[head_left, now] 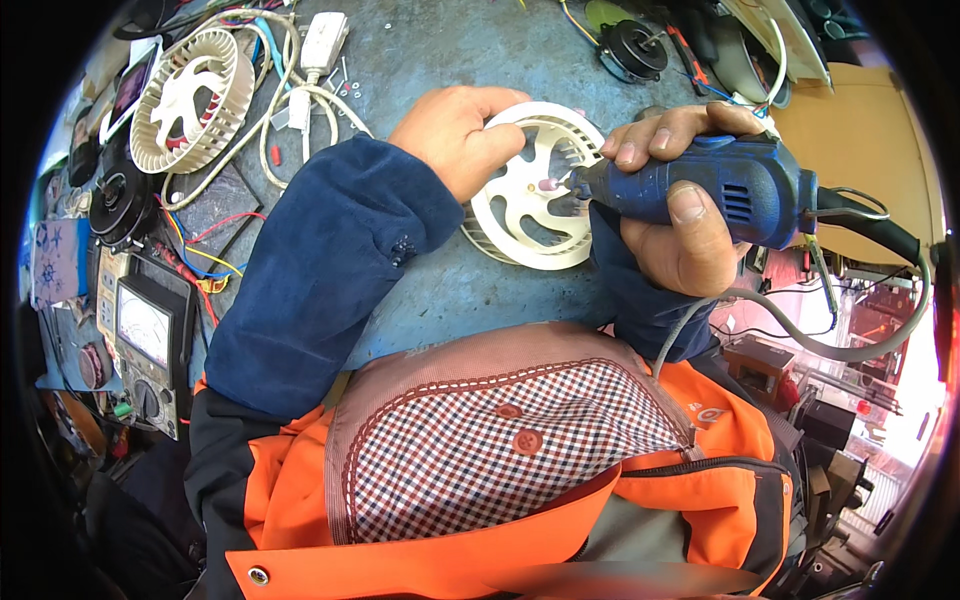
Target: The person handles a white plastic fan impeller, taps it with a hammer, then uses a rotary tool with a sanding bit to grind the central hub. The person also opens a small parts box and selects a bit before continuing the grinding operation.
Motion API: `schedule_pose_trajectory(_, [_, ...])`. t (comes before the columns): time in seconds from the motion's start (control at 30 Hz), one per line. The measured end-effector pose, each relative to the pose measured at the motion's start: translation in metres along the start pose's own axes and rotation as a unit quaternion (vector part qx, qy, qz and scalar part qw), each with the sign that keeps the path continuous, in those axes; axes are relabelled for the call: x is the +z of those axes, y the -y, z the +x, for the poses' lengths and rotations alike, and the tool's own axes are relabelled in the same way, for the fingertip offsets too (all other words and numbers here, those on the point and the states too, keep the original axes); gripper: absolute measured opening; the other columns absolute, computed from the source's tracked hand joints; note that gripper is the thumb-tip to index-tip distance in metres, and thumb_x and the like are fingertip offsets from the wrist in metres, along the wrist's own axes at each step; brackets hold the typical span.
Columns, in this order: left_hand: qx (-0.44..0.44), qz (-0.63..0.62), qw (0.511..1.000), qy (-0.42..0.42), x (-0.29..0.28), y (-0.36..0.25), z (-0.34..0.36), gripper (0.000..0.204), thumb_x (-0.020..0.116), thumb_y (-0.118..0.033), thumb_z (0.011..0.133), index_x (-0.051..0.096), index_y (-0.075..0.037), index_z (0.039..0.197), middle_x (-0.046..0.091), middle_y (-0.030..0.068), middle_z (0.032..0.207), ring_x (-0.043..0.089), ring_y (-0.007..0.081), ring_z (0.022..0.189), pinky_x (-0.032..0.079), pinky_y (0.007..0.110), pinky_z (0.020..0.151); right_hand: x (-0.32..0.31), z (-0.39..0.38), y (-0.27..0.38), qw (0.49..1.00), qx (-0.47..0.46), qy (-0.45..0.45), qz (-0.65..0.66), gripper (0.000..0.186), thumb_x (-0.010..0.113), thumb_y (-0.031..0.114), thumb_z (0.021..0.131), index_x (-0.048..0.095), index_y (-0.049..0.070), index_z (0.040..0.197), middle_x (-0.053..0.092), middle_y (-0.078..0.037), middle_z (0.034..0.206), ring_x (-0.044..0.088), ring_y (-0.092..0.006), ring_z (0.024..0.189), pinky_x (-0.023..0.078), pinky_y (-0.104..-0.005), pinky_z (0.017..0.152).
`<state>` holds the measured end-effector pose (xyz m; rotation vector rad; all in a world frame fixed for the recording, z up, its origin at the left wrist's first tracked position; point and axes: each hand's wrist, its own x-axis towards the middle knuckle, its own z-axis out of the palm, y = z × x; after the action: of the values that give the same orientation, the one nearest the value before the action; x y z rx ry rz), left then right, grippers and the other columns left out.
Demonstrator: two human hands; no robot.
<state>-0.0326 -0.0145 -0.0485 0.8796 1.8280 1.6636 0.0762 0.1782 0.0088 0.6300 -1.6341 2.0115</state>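
My left hand [462, 138] grips the upper left rim of a cream plastic blower wheel [484, 212], thumb and forefinger closed on its edge. The wheel has curved spokes and a ring of thin fins, and rests on the blue workbench. Wrapped in my right hand [680, 220] is a blue rotary tool [700, 180], held level from the right. Its small pinkish grinding tip [547, 185] points at the wheel's hub; whether it touches cannot be made out. A grey cord runs from the tool's back end.
Another cream blower wheel [240, 110] lies at the far left beside a coiled white cable [268, 140]. Near it are a black motor [118, 205] and an analog multimeter [150, 335]. A second motor [634, 50] sits at the back right, by a cardboard sheet [840, 150].
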Motion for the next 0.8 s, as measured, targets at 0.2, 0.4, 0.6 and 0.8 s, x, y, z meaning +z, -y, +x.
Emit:
schedule_pose_trajectory(0.2, [0.009,-0.015,1.0,-0.024,0.0053,0.0039,-0.0014,0.044,0.056,-0.009,0.091,0.073,0.005,0.13,0.08,0.0135,0.114,0.073,0.0184,0.102,0.058,0.033,0.092,0.0043,-0.0009,-0.0006,0.999,0.035,-0.005,-0.015,0.065,0.071,0.011,0.088,0.053,0.006,0.15,0.064,-0.016,0.109,0.068,-0.0315,0.096,0.056,-0.0539,0.093])
schedule_pose_trajectory(0.4, [-0.001,0.023,0.999,-0.022,0.0067,0.0042,-0.0007,0.043,0.056,-0.01,0.092,0.074,0.003,0.128,0.08,0.0145,0.112,0.073,0.0192,0.102,0.058,0.034,0.092,0.0066,-0.0027,0.0006,0.998,0.052,-0.009,-0.02,0.067,0.072,0.011,0.087,0.052,0.005,0.151,0.064,-0.017,0.109,0.069,-0.032,0.096,0.057,-0.0537,0.093])
schedule_pose_trajectory(0.6, [-0.007,0.027,0.999,-0.03,0.0066,0.0004,-0.0016,0.043,0.056,-0.012,0.091,0.075,0.003,0.127,0.081,0.0157,0.108,0.075,0.0197,0.098,0.059,0.034,0.09,0.0066,-0.0017,-0.0005,0.998,0.054,0.0,-0.026,0.068,0.072,0.011,0.087,0.051,0.004,0.151,0.064,-0.018,0.109,0.069,-0.0319,0.096,0.057,-0.0533,0.092])
schedule_pose_trajectory(0.8, [-0.012,0.041,0.999,-0.03,0.0063,0.0002,-0.001,0.042,0.057,-0.013,0.092,0.076,0.001,0.127,0.081,0.0161,0.107,0.075,0.0206,0.096,0.059,0.035,0.089,0.0079,-0.0031,-0.0011,0.998,0.055,-0.006,-0.031,0.068,0.073,0.011,0.087,0.051,0.004,0.151,0.063,-0.018,0.109,0.069,-0.032,0.095,0.057,-0.0539,0.092])
